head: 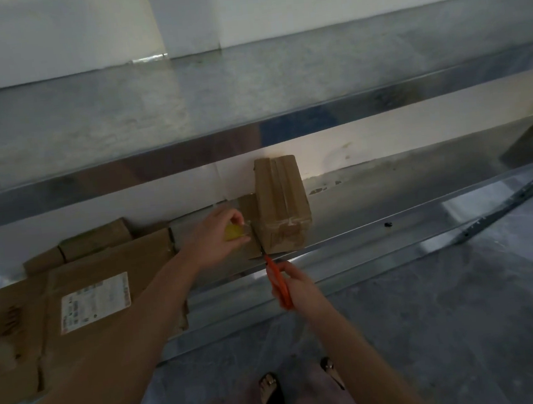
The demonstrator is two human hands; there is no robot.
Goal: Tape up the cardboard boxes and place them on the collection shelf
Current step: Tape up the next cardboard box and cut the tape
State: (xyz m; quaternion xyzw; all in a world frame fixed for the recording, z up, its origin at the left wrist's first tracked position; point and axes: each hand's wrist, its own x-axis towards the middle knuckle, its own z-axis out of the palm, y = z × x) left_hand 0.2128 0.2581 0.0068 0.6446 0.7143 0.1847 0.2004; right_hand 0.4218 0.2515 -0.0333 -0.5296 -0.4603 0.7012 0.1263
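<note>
1. Small brown cardboard box [283, 206], banded with clear tape. I see it standing on the lower grey metal shelf [389, 195], its far end against the wall.
2. My left hand [219, 236]: fingers curled round a yellow roll of tape [234, 232], just left of the box's near end.
3. My right hand [295, 284]: fingers gripping orange-handled scissors [274, 273]. The dark blades point up between roll and box, just beside the box's near left corner.
4. Flattened brown cardboard sheet [100, 258] bearing a white label [96, 302], on the same shelf, left of the box.
</note>
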